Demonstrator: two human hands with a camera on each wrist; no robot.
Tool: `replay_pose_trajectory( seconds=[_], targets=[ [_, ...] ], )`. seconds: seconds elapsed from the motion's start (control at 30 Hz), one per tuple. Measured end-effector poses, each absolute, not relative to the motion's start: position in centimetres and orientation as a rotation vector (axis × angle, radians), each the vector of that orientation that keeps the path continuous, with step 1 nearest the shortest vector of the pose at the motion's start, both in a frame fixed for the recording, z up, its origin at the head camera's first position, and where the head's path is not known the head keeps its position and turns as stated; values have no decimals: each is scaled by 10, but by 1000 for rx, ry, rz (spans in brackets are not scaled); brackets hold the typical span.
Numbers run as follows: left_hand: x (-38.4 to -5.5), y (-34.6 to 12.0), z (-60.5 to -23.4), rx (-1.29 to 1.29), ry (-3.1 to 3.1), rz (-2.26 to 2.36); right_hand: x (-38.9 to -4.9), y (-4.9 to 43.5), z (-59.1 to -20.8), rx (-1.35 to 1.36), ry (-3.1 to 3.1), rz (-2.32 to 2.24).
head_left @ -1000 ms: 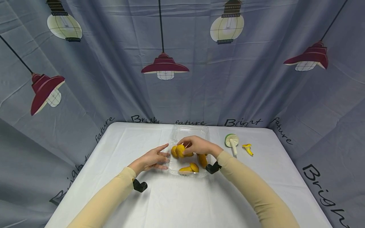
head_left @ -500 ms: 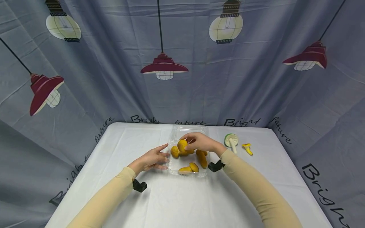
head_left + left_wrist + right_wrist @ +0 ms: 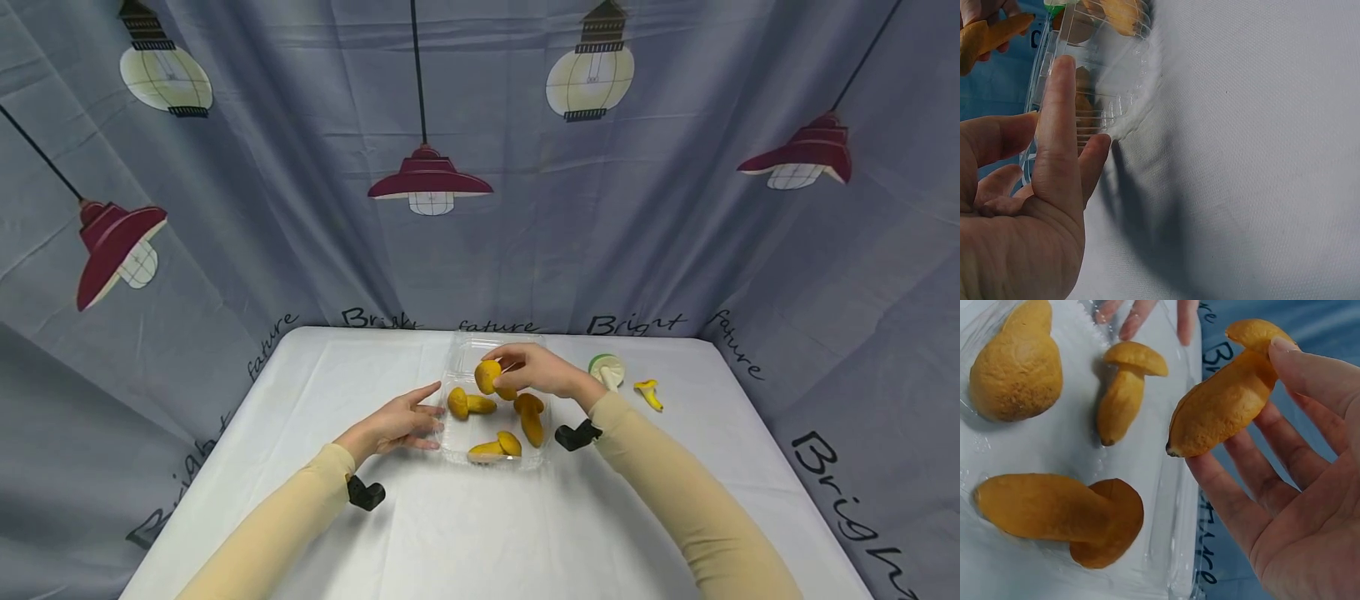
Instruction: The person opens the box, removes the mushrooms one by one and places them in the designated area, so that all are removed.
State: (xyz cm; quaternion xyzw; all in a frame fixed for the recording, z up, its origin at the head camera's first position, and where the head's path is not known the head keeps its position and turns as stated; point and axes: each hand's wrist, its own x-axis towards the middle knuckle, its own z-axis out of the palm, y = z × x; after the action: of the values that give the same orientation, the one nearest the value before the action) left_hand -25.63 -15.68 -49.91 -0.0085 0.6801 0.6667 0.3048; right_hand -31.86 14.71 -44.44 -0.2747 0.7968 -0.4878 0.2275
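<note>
My right hand (image 3: 536, 369) pinches an orange-yellow toy mushroom (image 3: 1229, 403) between thumb and fingers, the thumb on its cap. It hangs above the far part of a clear plastic box (image 3: 467, 435) whose see-through lid is folded back. Inside the box lie three similar mushrooms: one at the left (image 3: 458, 403), another at the right (image 3: 531, 421) and a third near the front wall (image 3: 498, 446). Spread fingers of my left hand (image 3: 397, 423) are right at the box's left wall; in the left wrist view this hand (image 3: 1054, 187) grips nothing.
To the right of the box lie a mushroom with a green-edged cap and white stem (image 3: 606, 368) and a small yellow mushroom (image 3: 649, 393). White cloth covers the table (image 3: 450, 533). A grey curtain (image 3: 495, 267) printed with lamps hangs behind it.
My right hand has lifted its mushroom up, back and to the right, away from the mushroom at the box's left. The left hand has stayed beside the box.
</note>
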Motion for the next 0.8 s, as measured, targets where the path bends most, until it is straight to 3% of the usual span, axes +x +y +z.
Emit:
replay_pose_trajectory(
  seconds=[0.8],
  targets=[
    [-253,-157,-499,9,1785,1795,-324,186,-423,-596,2233,-1467]
  ],
)
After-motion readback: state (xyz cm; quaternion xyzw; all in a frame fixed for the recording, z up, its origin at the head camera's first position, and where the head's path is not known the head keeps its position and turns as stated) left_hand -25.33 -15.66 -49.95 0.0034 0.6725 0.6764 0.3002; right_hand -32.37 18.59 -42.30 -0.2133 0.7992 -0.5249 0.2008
